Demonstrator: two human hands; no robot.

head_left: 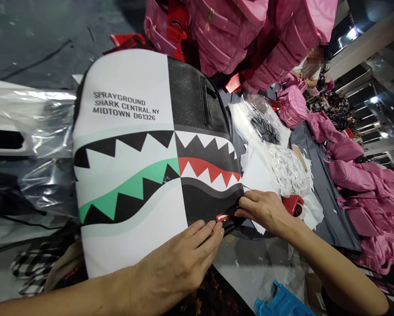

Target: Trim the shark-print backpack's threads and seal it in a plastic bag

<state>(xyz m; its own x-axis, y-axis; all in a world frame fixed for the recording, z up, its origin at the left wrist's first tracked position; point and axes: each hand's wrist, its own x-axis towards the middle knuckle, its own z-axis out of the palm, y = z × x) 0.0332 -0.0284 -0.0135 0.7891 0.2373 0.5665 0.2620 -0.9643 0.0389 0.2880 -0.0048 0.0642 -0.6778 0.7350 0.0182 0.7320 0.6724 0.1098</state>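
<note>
A backpack (131,127) with a white and black shark-mouth print lies in front of me, lettering on its upper white part. Near its lower right edge is a small red label (222,217). My left hand (187,254) reaches over the near edge, its fingers pressed together and bent at the label's left end. On the label's other side, my right hand (266,211) pinches the bag's dark edge, thumb and fingers closed. Both hands touch the backpack; the undersides of the fingertips are hidden.
Pink backpacks (226,30) with red tags stand behind, and more line the tables on the right. Clear plastic bags (287,169), papers and a red tape dispenser (292,205) lie to the right. A blue plastic stool (281,300) is below. Another person (310,66) is farther off.
</note>
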